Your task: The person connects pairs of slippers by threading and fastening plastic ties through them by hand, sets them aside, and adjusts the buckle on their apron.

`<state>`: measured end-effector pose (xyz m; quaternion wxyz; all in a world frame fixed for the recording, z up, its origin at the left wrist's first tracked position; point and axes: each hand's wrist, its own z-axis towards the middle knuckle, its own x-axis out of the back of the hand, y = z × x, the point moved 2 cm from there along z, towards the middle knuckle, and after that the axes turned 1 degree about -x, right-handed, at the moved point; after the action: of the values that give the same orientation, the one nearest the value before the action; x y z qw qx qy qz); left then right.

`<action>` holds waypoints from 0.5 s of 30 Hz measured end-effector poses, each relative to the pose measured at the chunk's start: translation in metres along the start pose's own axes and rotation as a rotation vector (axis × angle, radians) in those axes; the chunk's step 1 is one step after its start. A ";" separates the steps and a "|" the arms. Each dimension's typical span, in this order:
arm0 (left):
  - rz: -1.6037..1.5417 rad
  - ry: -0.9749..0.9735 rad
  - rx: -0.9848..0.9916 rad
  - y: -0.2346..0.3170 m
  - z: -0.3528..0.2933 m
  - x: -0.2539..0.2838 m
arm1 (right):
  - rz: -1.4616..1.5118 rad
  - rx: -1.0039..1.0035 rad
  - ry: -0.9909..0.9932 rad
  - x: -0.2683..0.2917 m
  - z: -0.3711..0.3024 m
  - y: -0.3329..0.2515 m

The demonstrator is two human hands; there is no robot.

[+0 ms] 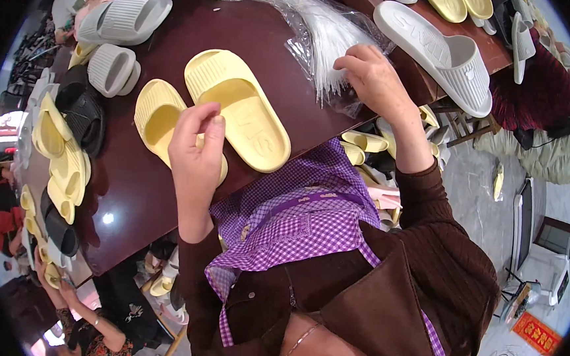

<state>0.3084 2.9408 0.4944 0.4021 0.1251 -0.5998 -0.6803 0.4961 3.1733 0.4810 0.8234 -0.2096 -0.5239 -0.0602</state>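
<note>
A pair of pale yellow slide slippers lies before me on the dark red table. My left hand point(198, 149) is closed in front of the smaller-looking left slipper point(160, 113), partly covering it. Its thumb and fingers come together, and I cannot make out anything between them. The right slipper point(256, 120) lies just beyond that hand, sole down, heel toward me. My right hand point(374, 78) is over a fanned bundle of thin white plastic strips point(327, 52) on clear plastic wrap. Its fingers are bent together at the strips' edge; whether they grip one is hidden.
Grey slippers point(127, 18) stand at the table's far left, beside black slippers point(81, 111) and stacked yellow ones point(62, 149). A grey slipper point(439, 53) lies at the right edge. More slippers sit below the table. Another person's hands point(59, 288) hold a slipper at lower left.
</note>
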 end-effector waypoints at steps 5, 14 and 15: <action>0.002 -0.054 0.001 -0.001 -0.001 -0.012 | 0.034 0.029 0.001 0.001 0.000 0.003; -0.060 -0.083 0.025 -0.005 -0.006 -0.022 | -0.024 0.087 0.003 0.004 -0.002 -0.002; -0.059 -0.089 0.026 -0.005 -0.006 -0.022 | -0.023 0.095 0.014 0.004 -0.002 -0.002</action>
<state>0.3247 2.9518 0.4816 0.3532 0.1179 -0.6220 -0.6888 0.4990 3.1712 0.4838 0.8352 -0.1638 -0.5229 -0.0461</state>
